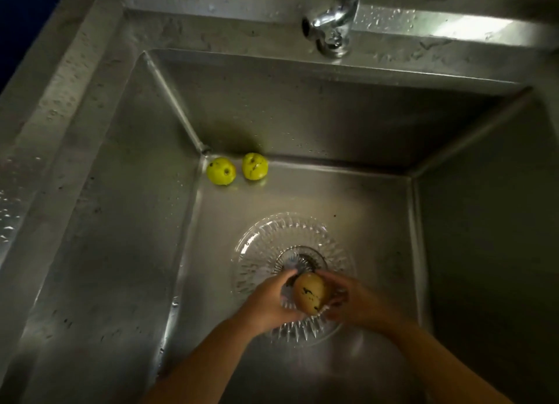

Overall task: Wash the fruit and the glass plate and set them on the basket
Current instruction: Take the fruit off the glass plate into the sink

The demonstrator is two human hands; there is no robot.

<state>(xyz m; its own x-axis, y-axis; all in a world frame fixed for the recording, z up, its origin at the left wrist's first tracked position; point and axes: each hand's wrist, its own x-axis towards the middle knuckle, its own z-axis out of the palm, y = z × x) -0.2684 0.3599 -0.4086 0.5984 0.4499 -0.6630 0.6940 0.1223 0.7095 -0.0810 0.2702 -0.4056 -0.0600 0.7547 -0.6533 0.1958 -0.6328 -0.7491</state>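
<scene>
I hold a yellowish-brown fruit (pixel 311 294) between both hands, low in the steel sink (pixel 127 252). My left hand (pixel 267 301) cups its left side with the fingers curled round it, and my right hand (pixel 352 302) wraps the right side the same way. The fruit carries a few dark marks on its skin; in this dim light I take it for a mango, though I cannot be sure. Right beneath my hands the cut-glass plate (pixel 290 237) lies flat on the sink floor, sitting over the drain (pixel 304 260). Two small green fruits are in the far left corner of the basin, one (pixel 221 171) against the left wall and the other (pixel 255 166) just beside it, not quite touching. The chrome tap (pixel 332 25) stands on the back ledge, which is beaded with water drops.
</scene>
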